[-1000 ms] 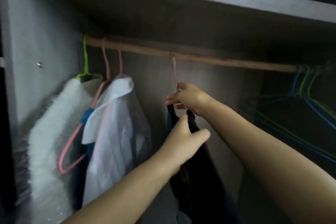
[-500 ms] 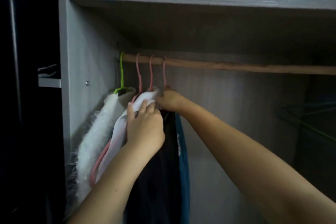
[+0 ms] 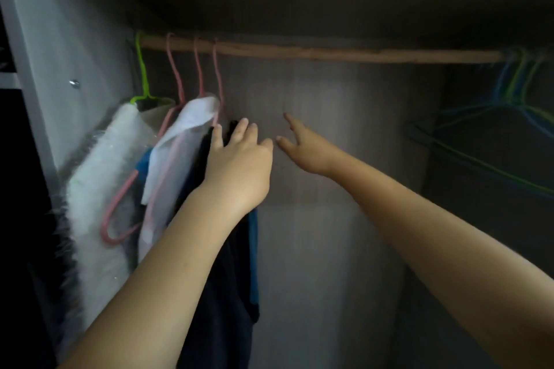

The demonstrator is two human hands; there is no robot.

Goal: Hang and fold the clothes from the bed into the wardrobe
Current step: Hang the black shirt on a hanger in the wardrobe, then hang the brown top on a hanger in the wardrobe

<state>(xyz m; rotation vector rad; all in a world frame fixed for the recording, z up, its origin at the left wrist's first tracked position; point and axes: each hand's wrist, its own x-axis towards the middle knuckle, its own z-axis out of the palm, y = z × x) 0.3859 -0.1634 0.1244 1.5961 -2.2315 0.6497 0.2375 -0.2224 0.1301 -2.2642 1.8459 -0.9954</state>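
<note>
My left hand [image 3: 236, 165] rests flat, fingers straight, against the shoulder of the dark garment [image 3: 221, 263] that hangs from the last pink hanger [image 3: 218, 81] on the wooden rail [image 3: 329, 53]; I press it toward the others, I do not grip it. My right hand [image 3: 302, 147] is off the clothes altogether, fingers spread and loose in the air in front of the wardrobe's back panel [image 3: 344, 135], holding nothing

On the rail's left end four hangers sit close together: a green hanger [image 3: 141, 69] with a fluffy white garment [image 3: 99, 189], a pink one that looks bare, a white shirt [image 3: 180, 159], then the dark piece with a blue edge. So by my reckoning this garment is hung and only wants settling. A bunch of empty blue and green hangers [image 3: 515, 90] waits at the far right, well apart, with bare rail between

The bed is out of view, so I cannot tell how many clothes are left, and I see nothing folded here yet
</note>
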